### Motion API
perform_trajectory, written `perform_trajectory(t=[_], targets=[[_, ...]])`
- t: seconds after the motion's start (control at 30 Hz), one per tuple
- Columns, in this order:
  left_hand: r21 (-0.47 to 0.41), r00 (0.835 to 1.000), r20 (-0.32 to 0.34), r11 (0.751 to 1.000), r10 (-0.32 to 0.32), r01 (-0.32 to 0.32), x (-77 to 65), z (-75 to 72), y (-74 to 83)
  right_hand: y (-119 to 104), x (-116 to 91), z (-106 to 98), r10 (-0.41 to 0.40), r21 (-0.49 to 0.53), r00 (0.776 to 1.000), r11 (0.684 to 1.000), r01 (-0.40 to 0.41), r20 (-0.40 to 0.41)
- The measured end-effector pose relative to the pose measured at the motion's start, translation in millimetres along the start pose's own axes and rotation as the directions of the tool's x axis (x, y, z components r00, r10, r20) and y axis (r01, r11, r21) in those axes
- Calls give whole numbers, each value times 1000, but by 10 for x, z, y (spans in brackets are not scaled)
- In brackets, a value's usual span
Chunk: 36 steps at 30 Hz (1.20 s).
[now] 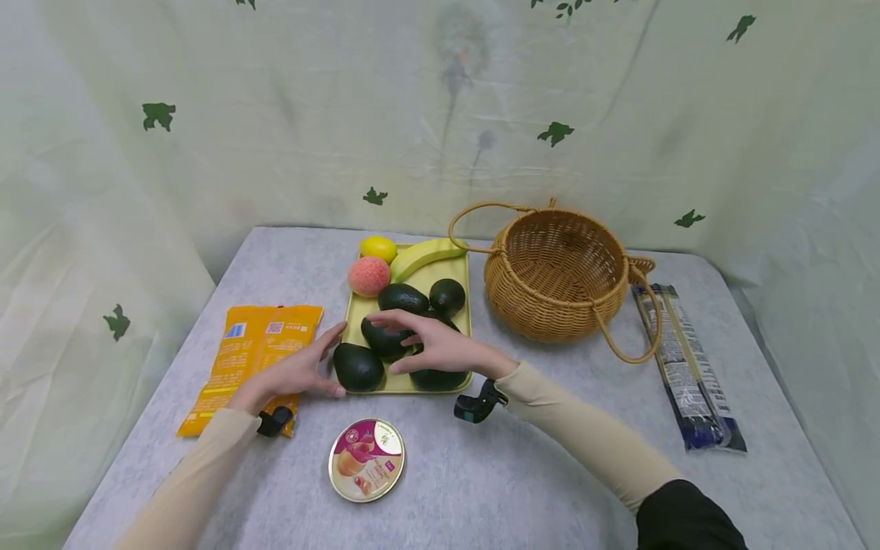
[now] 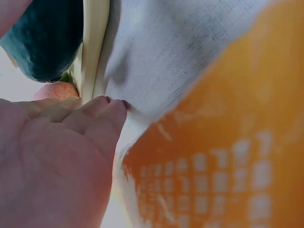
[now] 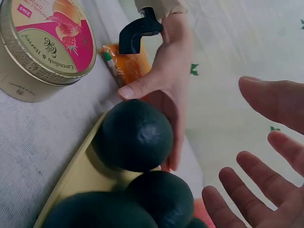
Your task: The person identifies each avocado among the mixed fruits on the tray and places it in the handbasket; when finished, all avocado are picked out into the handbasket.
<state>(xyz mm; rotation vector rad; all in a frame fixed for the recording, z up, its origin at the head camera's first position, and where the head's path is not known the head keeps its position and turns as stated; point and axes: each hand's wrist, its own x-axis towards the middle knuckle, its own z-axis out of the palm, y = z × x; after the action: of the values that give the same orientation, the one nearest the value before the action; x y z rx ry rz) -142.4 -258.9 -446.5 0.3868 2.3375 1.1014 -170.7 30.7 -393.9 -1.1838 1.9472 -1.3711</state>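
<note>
- Nearest you, a tin [image 1: 367,460] sits on the grey tabletop [image 1: 481,473].
- Your left hand [image 1: 296,374] is beside the tray [image 1: 395,384], your right hand [image 1: 435,344] above the avocados [image 1: 358,367], fingers uncurled (neither grips anything).
- Those avocados lie on the tray; reaching looks done, grasping not yet.
- Behind the basket [image 1: 529,317] hangs pale cloth [image 1: 344,114].

The avocados [image 1: 358,367] look smooth and glossy, faintly dimpled; the tray [image 1: 397,384] is smooth, like plastic. The peach [image 1: 368,276] is matt and grainy, the lemon [image 1: 378,248] slick. The tin [image 1: 367,461] is shiny metal with a glossy printed lid. Bag [image 1: 275,336] and packet [image 1: 690,367] are shiny plastic film. The basket [image 1: 536,317] is ridged woven wicker; tablecloth [image 1: 495,473] and curtain [image 1: 344,114] look like cloth, the former matt and coarse-grained.
</note>
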Motion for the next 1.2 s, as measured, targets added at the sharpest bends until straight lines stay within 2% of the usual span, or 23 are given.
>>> perform_trajectory(t=[0.2, 0.43, 0.6, 0.83, 1.2], targets=[[15, 1000, 14, 1000, 1, -1, -2, -12, 40, 45, 206, 154, 70, -59, 996, 996, -67, 50], [13, 1000, 26, 1000, -7, 7, 7, -27, 39, 78, 356, 252, 80, -206, 994, 977, -62, 79], [18, 1000, 30, 1000, -8, 8, 9, -39, 21, 101, 441, 308, 100, -315, 990, 947, -65, 96], [18, 999, 46, 999, 28, -29, 2, -48, 9, 135, 524, 388, 127, -436, 985, 898, -63, 119], [24, 998, 59, 999, 34, -36, -20, -57, 37, 131, 521, 524, 152, -599, 988, 795, -98, 40]])
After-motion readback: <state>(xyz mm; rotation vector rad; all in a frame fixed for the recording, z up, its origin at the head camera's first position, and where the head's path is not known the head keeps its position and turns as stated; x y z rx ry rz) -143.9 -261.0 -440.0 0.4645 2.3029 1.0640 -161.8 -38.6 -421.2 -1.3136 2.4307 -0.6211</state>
